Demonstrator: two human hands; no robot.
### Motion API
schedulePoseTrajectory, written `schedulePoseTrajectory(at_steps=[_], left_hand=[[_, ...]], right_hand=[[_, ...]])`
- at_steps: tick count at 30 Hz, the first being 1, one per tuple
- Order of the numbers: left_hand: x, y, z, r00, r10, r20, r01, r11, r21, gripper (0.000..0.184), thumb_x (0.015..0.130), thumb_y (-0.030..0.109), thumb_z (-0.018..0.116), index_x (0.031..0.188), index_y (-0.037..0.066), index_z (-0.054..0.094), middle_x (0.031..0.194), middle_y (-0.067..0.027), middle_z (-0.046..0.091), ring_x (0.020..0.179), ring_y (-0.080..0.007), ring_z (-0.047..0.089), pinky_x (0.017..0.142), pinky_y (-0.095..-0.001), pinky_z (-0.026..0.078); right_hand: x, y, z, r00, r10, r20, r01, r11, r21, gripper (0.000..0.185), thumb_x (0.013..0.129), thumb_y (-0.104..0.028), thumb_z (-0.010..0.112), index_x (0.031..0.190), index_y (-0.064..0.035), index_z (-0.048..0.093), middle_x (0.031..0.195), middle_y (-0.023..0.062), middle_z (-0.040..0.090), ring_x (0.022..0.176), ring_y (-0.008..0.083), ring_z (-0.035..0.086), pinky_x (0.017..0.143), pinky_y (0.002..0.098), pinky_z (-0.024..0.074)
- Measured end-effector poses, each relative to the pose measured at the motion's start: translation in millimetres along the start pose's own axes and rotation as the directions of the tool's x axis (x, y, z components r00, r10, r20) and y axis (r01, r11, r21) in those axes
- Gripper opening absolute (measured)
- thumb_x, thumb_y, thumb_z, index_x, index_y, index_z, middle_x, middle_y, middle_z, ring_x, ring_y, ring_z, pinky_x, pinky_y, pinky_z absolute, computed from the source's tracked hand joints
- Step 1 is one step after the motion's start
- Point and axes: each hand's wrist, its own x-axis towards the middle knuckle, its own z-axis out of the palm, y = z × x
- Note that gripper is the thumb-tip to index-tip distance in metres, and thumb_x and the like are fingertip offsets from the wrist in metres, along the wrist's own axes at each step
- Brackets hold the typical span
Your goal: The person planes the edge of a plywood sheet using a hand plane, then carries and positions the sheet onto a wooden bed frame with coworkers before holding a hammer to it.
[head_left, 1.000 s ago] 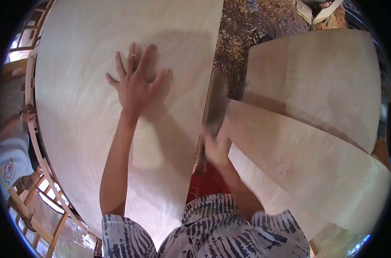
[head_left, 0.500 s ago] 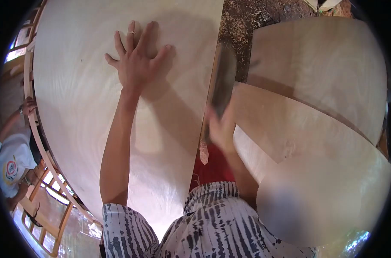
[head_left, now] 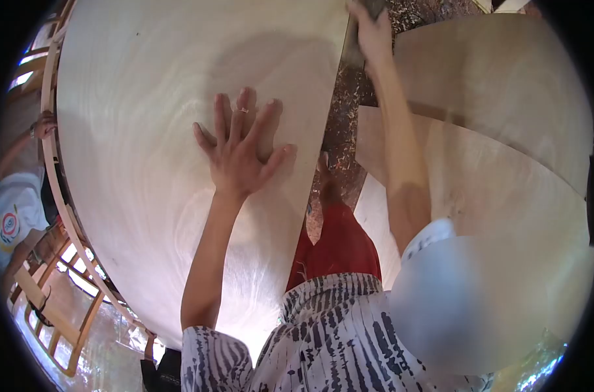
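My left hand (head_left: pixel 241 157) lies flat with its fingers spread on a large pale wooden sheet (head_left: pixel 146 183); a ring shows on one finger. At the top, beside the sheet's right edge, my right hand (head_left: pixel 374 32) is closed round a dark tool (head_left: pixel 353 49). The tool lies along that edge, and its upper part is cut off or hidden, so its exact kind cannot be told.
More pale wooden panels (head_left: pixel 506 85) lie on the right, overlapping. Shavings cover the dark ground (head_left: pixel 349 124) between the sheets. At the left, a person (head_left: pixel 16 209) rests a hand on a curved wooden frame (head_left: pixel 48 144). Wooden chair-like frames (head_left: pixel 81 333) stand at lower left.
My right hand has moved with the tool from the middle up along the sheet's edge, uncovering my foot and red trousers. My left hand appears lower and farther right, still flat.
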Motion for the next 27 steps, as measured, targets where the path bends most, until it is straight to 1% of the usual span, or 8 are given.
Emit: schedulePoseTrajectory(at_steps=[1, 3, 7, 14, 19, 21, 23, 27], left_hand=[[4, 2, -1, 1.000, -0.015, 0.024, 0.015, 1.000, 0.005, 0.074, 0.084, 0.071, 0.059, 0.151, 0.043, 0.046, 0.167, -0.0012, 0.028, 0.157, -0.0365, 0.012, 0.111, -0.0789, 0.005], [5, 7, -4, 1.000, -0.010, 0.028, 0.010, 1.000, 0.000, 0.074, 0.084, 0.071, 0.060, 0.150, 0.043, 0.046, 0.167, -0.0013, 0.029, 0.157, -0.0370, 0.012, 0.110, -0.0795, 0.006], [9, 12, -1, 1.000, 0.013, -0.003, -0.013, 1.000, 0.023, 0.073, 0.083, 0.070, 0.061, 0.149, 0.042, 0.047, 0.166, -0.0017, 0.030, 0.156, -0.0389, 0.013, 0.109, -0.0809, 0.009], [17, 6, 9, 0.997, 0.029, -0.075, -0.027, 0.999, 0.027, 0.072, 0.084, 0.069, 0.061, 0.149, 0.041, 0.048, 0.165, -0.0034, 0.033, 0.155, -0.0396, 0.016, 0.108, -0.0814, 0.011], [20, 3, 10, 0.996, 0.032, -0.082, -0.029, 0.999, 0.029, 0.073, 0.085, 0.070, 0.059, 0.151, 0.042, 0.045, 0.166, -0.0029, 0.030, 0.156, -0.0381, 0.014, 0.110, -0.0791, 0.011], [13, 6, 13, 0.997, 0.024, -0.078, -0.021, 0.999, 0.036, 0.073, 0.085, 0.070, 0.060, 0.151, 0.042, 0.046, 0.167, -0.0013, 0.029, 0.156, -0.0374, 0.013, 0.110, -0.0791, 0.011], [14, 10, 13, 0.996, 0.029, -0.090, -0.026, 0.999, 0.038, 0.073, 0.085, 0.070, 0.061, 0.151, 0.041, 0.046, 0.167, 0.0003, 0.027, 0.156, -0.0367, 0.013, 0.110, -0.0791, 0.011], [12, 11, 11, 0.992, 0.042, -0.119, -0.038, 0.999, 0.032, 0.073, 0.084, 0.071, 0.059, 0.149, 0.043, 0.047, 0.165, -0.0007, 0.032, 0.155, -0.0362, 0.016, 0.109, -0.0813, 0.011]], right_hand=[[-35, 13, -13, 0.982, -0.160, 0.099, 0.164, 0.986, -0.037, 0.063, 0.091, -0.029, 0.072, 0.141, 0.0019, 0.048, 0.128, 0.0145, 0.064, 0.115, 0.0225, 0.060, 0.101, 0.0350, 0.0461], [-166, 37, -31, 1.000, -0.002, 0.024, 0.008, 0.966, -0.258, 0.061, 0.095, -0.013, 0.066, 0.148, 0.0019, 0.039, 0.135, 0.0161, 0.058, 0.123, 0.0239, 0.056, 0.105, 0.0372, 0.0436], [-384, 17, -60, 0.915, 0.324, 0.241, -0.376, 0.900, 0.219, 0.076, 0.092, -0.004, 0.066, 0.154, 0.0077, 0.023, 0.147, 0.0189, 0.047, 0.138, 0.0241, 0.044, 0.115, 0.0386, 0.0348], [-128, 16, -20, 0.999, -0.017, 0.044, 0.020, 0.997, -0.069, 0.069, 0.094, -0.031, 0.070, 0.147, 0.0030, 0.042, 0.139, 0.0180, 0.057, 0.123, 0.0260, 0.056, 0.106, 0.0380, 0.0427], [-37, 18, 2, 0.932, -0.363, -0.002, 0.362, 0.931, 0.053, 0.057, 0.094, -0.021, 0.065, 0.142, 0.0048, 0.048, 0.138, 0.0181, 0.061, 0.125, 0.0295, 0.057, 0.109, 0.0362, 0.0416], [-143, 31, -27, 0.990, -0.091, 0.104, 0.110, 0.975, -0.192, 0.062, 0.097, -0.029, 0.065, 0.145, 0.0011, 0.042, 0.136, 0.0183, 0.060, 0.119, 0.0263, 0.059, 0.100, 0.0366, 0.0480], [-283, 22, -39, 0.990, 0.072, 0.118, -0.080, 0.995, 0.067, 0.074, 0.092, -0.006, 0.066, 0.153, 0.0061, 0.027, 0.151, 0.0227, 0.042, 0.139, 0.0306, 0.043, 0.116, 0.0418, 0.0340], [-391, 37, -61, 0.936, 0.277, 0.219, -0.302, 0.949, 0.089, 0.078, 0.092, -0.008, 0.065, 0.154, 0.0100, 0.022, 0.154, 0.0227, 0.039, 0.144, 0.0306, 0.038, 0.119, 0.0418, 0.0288]])
